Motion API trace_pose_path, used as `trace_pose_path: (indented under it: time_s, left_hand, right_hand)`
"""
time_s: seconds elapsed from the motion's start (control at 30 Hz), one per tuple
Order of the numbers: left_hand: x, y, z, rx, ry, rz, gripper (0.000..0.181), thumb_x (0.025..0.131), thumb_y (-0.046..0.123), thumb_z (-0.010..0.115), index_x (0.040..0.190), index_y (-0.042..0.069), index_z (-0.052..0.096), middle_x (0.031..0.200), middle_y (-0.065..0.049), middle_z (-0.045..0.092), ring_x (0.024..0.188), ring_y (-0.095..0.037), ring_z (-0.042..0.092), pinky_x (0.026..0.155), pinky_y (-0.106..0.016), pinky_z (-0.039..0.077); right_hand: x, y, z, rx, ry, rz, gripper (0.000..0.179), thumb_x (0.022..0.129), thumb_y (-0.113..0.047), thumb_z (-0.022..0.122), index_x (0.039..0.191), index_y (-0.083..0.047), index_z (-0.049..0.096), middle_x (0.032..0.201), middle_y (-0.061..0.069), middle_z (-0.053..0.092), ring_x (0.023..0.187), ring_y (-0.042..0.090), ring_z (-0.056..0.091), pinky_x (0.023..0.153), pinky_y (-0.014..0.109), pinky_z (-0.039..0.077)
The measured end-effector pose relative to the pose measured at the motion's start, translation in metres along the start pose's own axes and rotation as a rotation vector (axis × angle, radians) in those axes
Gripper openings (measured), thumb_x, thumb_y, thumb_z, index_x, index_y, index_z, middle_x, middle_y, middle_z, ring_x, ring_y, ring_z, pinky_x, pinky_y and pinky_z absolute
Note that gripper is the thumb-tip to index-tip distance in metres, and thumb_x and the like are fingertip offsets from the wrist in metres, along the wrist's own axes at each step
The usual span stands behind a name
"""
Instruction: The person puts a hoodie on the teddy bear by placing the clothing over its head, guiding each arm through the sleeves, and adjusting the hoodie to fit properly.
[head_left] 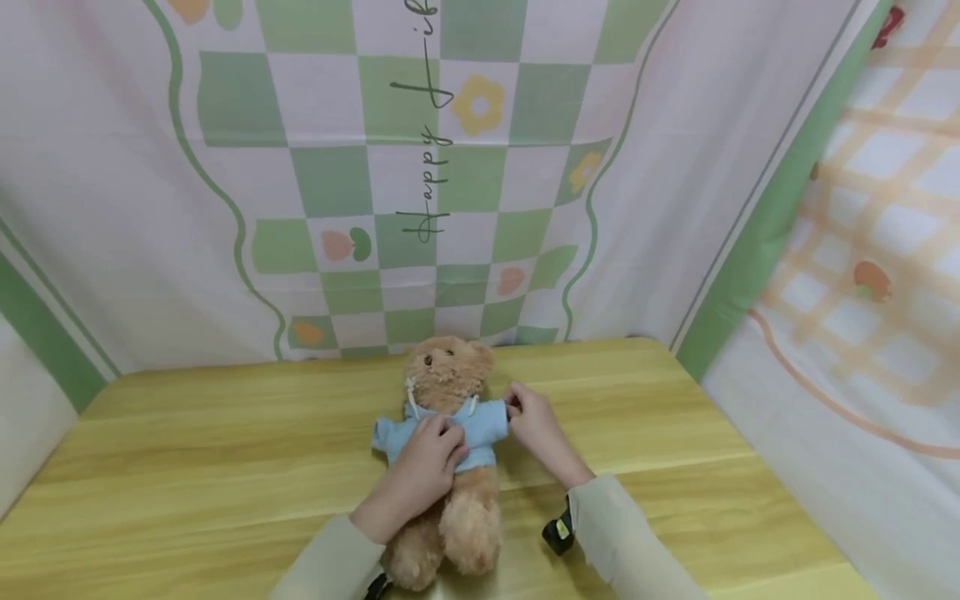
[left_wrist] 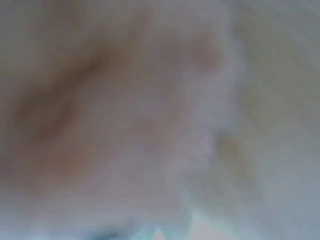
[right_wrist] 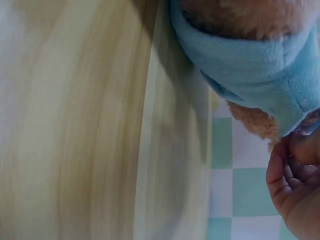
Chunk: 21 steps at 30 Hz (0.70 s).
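A brown plush teddy bear [head_left: 450, 375] lies face up on the wooden table, its head toward the patterned backdrop. It wears a light blue hoodie [head_left: 483, 427] with white drawstrings. My left hand [head_left: 431, 458] is on the bear's front with fingers bent, gripping the hoodie at the chest. At the end of the sleeve on the right, my right hand [head_left: 534, 421] pinches the cuff between thumb and fingers. The right wrist view shows the pinched sleeve [right_wrist: 290, 112] drawn to a point at the fingertips. Blurred brown fur [left_wrist: 125, 110] fills most of the left wrist view.
The wooden table [head_left: 210, 467] extends on both sides of the bear. A green-and-white checked cloth [head_left: 405, 183] hangs behind the far edge. An orange plaid cloth [head_left: 877, 233] hangs at the right. A black wrist device [head_left: 558, 533] sits by the right sleeve.
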<state>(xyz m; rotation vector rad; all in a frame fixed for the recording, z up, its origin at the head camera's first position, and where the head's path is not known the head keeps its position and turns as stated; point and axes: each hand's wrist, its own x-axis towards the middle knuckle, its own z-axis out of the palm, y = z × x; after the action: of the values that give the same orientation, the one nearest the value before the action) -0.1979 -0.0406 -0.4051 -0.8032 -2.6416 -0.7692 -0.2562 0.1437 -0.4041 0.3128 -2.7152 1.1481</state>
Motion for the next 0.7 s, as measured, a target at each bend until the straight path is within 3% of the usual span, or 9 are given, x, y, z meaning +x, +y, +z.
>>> trace_pose_path:
  time_s: [0.1, 0.23, 0.33, 0.5, 0.7]
  left_hand:
    - [-0.001, 0.0, -0.002, -0.037, -0.025, -0.048, 0.019, 0.099, 0.015, 0.051, 0.079, 0.013, 0.051, 0.09, -0.005, 0.053, 0.088, -0.02, 0.05, 0.074, -0.034, 0.043]
    - [0.003, 0.002, 0.001, 0.026, 0.042, -0.107, 0.015, 0.099, 0.025, 0.051, 0.092, 0.014, 0.058, 0.088, -0.003, 0.06, 0.085, -0.022, 0.054, 0.076, -0.036, 0.044]
    - [0.006, 0.006, 0.003, 0.094, 0.08, -0.151, 0.022, 0.097, 0.036, 0.053, 0.1, 0.015, 0.059, 0.092, -0.004, 0.064, 0.086, -0.024, 0.056, 0.076, -0.038, 0.045]
    - [0.011, 0.009, 0.008, 0.176, 0.12, -0.176, 0.016, 0.095, 0.034, 0.057, 0.093, 0.018, 0.058, 0.081, -0.002, 0.059, 0.075, -0.021, 0.048, 0.065, -0.032, 0.036]
    - [0.011, 0.008, 0.012, 0.276, 0.14, -0.156, 0.014, 0.095, 0.03, 0.058, 0.088, 0.017, 0.055, 0.075, -0.003, 0.054, 0.076, -0.021, 0.047, 0.064, -0.031, 0.036]
  right_hand:
    - [0.002, 0.0, -0.001, 0.037, -0.009, 0.041, 0.012, 0.087, 0.008, 0.053, 0.08, -0.001, 0.058, 0.076, 0.012, 0.061, 0.069, 0.016, 0.053, 0.058, 0.024, 0.043]
    - [0.001, -0.007, -0.007, 0.069, -0.016, 0.099, 0.006, 0.089, 0.001, 0.059, 0.085, -0.001, 0.064, 0.079, 0.011, 0.064, 0.072, 0.015, 0.058, 0.063, 0.026, 0.047]
    - [-0.005, -0.012, -0.012, 0.089, -0.016, 0.124, 0.005, 0.089, -0.003, 0.062, 0.088, -0.001, 0.067, 0.081, 0.01, 0.066, 0.074, 0.014, 0.059, 0.067, 0.027, 0.05]
    - [-0.013, -0.017, -0.019, 0.104, -0.045, 0.05, 0.014, 0.088, -0.004, 0.065, 0.101, 0.0, 0.071, 0.093, 0.014, 0.071, 0.084, 0.023, 0.066, 0.074, 0.032, 0.055]
    - [-0.017, -0.018, -0.02, 0.048, -0.12, -0.061, 0.031, 0.084, 0.001, 0.068, 0.115, 0.001, 0.066, 0.104, 0.016, 0.067, 0.094, 0.03, 0.065, 0.079, 0.039, 0.056]
